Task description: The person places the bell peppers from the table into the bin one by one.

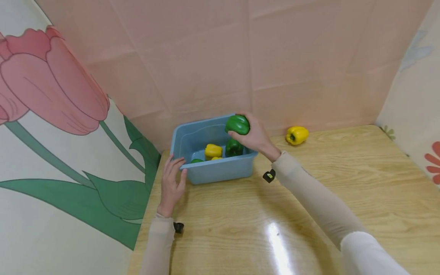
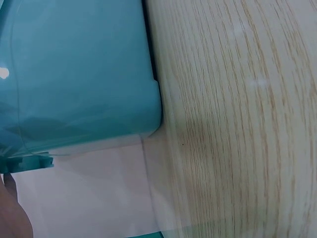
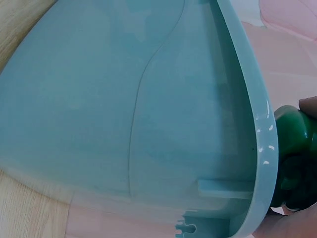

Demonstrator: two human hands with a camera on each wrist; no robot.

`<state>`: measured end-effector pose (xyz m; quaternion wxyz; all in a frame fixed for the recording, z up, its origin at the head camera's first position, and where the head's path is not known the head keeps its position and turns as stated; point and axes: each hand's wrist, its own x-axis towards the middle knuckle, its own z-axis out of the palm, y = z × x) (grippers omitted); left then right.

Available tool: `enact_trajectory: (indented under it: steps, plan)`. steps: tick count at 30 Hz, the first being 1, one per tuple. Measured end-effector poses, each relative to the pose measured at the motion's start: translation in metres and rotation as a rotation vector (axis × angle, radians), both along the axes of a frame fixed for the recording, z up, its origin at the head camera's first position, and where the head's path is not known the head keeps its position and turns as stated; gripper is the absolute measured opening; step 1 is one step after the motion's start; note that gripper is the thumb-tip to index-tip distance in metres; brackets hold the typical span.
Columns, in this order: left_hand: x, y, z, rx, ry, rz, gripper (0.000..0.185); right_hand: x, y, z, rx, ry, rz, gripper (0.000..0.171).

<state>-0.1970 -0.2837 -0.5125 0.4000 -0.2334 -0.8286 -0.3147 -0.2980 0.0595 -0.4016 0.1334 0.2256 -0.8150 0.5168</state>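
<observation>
A green bell pepper [image 1: 237, 125] is gripped by my right hand [image 1: 253, 134] above the right end of a blue plastic bin [image 1: 220, 170]. In the right wrist view, that green pepper [image 3: 295, 144] shows beyond the bin's rim, with fingertips around it. Inside the bin lie a yellow bell pepper [image 1: 213, 151], another green pepper [image 1: 234, 147] below my right hand, and parts of others half hidden by the front wall. My left hand [image 1: 172, 187] holds the bin's front left corner, fingers over the rim and thumb outside. Only a bit of it shows in the left wrist view.
A single yellow bell pepper [image 1: 297, 135] lies on the wooden table [image 1: 330, 183] to the right of the bin, near the back edge. A pink cloth [image 1: 206, 57] hangs behind the table. A wall painted with tulips [image 1: 51, 80] stands at the left.
</observation>
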Motion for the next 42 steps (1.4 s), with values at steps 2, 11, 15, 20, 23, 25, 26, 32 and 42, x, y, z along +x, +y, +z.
enact_trajectory:
  steps: [2,11,15,20,23,25,26,32,42]
  plan:
    - [0.0,0.0,0.0,0.001,-0.006,0.001,0.025,0.0,0.0,0.0,-0.002,-0.005,0.002,0.07]
    - [0.001,0.0,-0.001,0.0,-0.024,0.015,0.026,-0.003,-0.006,-0.002,0.003,-0.019,0.015,0.069]
    - [0.0,0.0,-0.001,-0.002,-0.024,0.01,0.026,-0.003,-0.009,-0.003,0.0,-0.019,0.021,0.069]
    - [0.0,0.001,0.0,-0.004,-0.022,0.004,0.026,-0.004,-0.014,-0.005,0.009,-0.014,0.035,0.067]
    - [-0.001,0.0,0.0,-0.006,-0.019,0.007,0.026,-0.005,-0.016,-0.007,0.017,-0.014,0.042,0.068]
    - [-0.001,0.0,0.0,-0.009,-0.015,0.008,0.026,-0.006,-0.017,-0.009,0.024,-0.016,0.041,0.068]
    - [-0.001,0.0,0.0,-0.011,-0.013,0.009,0.026,-0.006,-0.017,-0.01,0.025,-0.018,0.042,0.069]
    - [-0.001,0.0,-0.002,-0.011,-0.001,0.007,0.024,-0.007,-0.017,-0.014,0.026,-0.014,0.043,0.069]
    - [0.001,0.0,0.0,-0.001,-0.018,0.006,0.025,-0.008,-0.016,-0.017,0.057,0.003,0.05,0.07]
